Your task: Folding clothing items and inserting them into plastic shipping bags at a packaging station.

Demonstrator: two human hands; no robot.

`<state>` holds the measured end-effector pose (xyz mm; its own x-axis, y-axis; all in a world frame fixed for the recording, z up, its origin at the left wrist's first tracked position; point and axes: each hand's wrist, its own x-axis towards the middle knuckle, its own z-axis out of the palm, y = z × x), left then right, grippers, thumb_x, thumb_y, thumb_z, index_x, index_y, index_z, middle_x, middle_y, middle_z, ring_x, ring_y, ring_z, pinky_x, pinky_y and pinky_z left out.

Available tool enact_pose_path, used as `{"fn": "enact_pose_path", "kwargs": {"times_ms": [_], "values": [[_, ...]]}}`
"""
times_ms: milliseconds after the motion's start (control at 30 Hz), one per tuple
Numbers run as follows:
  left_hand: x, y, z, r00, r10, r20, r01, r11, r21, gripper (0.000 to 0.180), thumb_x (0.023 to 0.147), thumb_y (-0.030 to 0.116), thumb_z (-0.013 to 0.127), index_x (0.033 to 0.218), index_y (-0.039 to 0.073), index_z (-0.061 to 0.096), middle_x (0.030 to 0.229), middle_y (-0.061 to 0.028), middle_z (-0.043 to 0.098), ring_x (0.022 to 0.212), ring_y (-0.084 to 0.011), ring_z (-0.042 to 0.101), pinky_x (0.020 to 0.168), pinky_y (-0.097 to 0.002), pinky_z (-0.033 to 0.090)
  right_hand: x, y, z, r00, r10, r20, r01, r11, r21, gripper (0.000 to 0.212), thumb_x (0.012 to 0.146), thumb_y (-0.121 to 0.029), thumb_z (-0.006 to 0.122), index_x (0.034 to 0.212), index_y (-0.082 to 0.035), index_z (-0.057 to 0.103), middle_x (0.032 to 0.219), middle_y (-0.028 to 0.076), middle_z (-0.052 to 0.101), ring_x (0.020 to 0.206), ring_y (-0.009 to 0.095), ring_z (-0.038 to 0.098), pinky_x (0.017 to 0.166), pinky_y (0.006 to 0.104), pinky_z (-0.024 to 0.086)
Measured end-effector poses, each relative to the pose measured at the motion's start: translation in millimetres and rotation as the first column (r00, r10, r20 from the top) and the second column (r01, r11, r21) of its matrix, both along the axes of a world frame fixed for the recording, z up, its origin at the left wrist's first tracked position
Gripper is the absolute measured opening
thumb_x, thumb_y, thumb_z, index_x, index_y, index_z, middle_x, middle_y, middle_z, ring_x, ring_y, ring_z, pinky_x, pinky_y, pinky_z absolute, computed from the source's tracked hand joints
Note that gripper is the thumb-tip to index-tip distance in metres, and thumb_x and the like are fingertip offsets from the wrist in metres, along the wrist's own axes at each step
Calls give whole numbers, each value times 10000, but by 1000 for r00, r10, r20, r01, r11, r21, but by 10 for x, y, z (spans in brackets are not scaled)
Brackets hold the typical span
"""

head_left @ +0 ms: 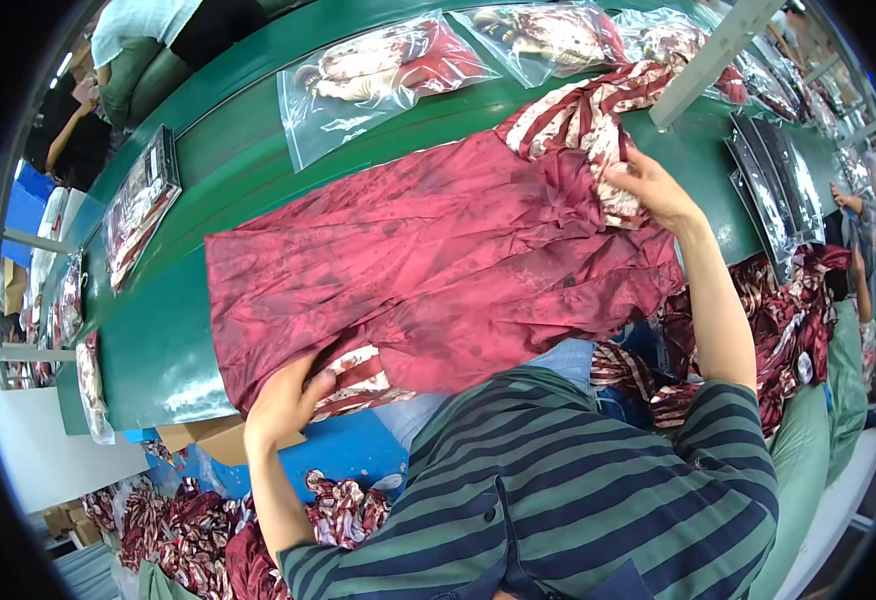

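Note:
A long red garment (388, 250) with dark blotches lies spread across the green table and hangs toward my lap. Its upper right end is bunched, with cream-and-red patterned fabric (558, 125) gathered there. My left hand (283, 400) grips the garment's lower left edge, its thumb on top and its other fingers hidden under the cloth. At the gathered end, my right hand (658, 192) has hold of the patterned fabric, thumb and fingers around a fold. Another bit of patterned cloth (358, 375) shows below the red part, beside my left hand.
Clear bags with folded garments (388, 75) lie along the far side of the green table (158, 340). A grey metal post (713, 65) rises at the far right, near dark packages (778, 185). Heaps of patterned clothes (188, 530) lie below. Other people are nearby.

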<state>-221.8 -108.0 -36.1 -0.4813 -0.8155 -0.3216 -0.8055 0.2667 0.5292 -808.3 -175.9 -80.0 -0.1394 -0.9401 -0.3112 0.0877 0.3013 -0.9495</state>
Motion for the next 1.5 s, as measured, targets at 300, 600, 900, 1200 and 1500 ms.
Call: {"fn": "enact_pose_path", "kwargs": {"times_ms": [300,600,900,1200,1500], "values": [[373,-1416,-615,987,81,-141,-152,768,-622,286,942,97,638,1218,28,648,1286,-107,662,1079,-321,636,943,-380,485,-136,-430,-196,875,202,-440,-189,979,74,275,938,-46,494,1153,-7,661,972,73,710,789,142,658,710,282,530],[504,-1923,-1086,841,422,-339,-526,484,-700,127,985,152,583,1036,35,582,1285,-128,664,1067,-366,631,936,-403,484,-174,-857,-203,607,-104,-788,14,993,-120,281,888,-44,462,1059,65,656,973,105,716,771,194,617,702,315,499],[969,-1951,-1413,790,543,-285,-562,454,-691,103,996,163,561,1027,65,566,1245,-126,686,1088,-361,632,917,-438,492,-162,-230,180,780,-285,-557,154,950,-270,305,877,24,443,1063,46,683,987,61,701,845,140,587,757,227,448],[1048,-2019,-1415,851,493,-184,-442,480,-758,105,993,173,561,1023,74,579,1241,-110,689,1115,-348,628,916,-451,497,-135,517,241,713,315,-626,-238,949,205,276,966,-94,506,1127,12,703,1120,42,683,973,122,574,881,221,440],[1160,-2071,-1474,863,460,-209,-437,472,-766,107,996,172,556,1020,72,587,1244,-103,688,1121,-350,627,934,-439,491,773,142,384,784,69,-617,25,989,143,396,1002,-353,617,1091,30,659,936,48,676,802,113,595,708,247,490]]}}
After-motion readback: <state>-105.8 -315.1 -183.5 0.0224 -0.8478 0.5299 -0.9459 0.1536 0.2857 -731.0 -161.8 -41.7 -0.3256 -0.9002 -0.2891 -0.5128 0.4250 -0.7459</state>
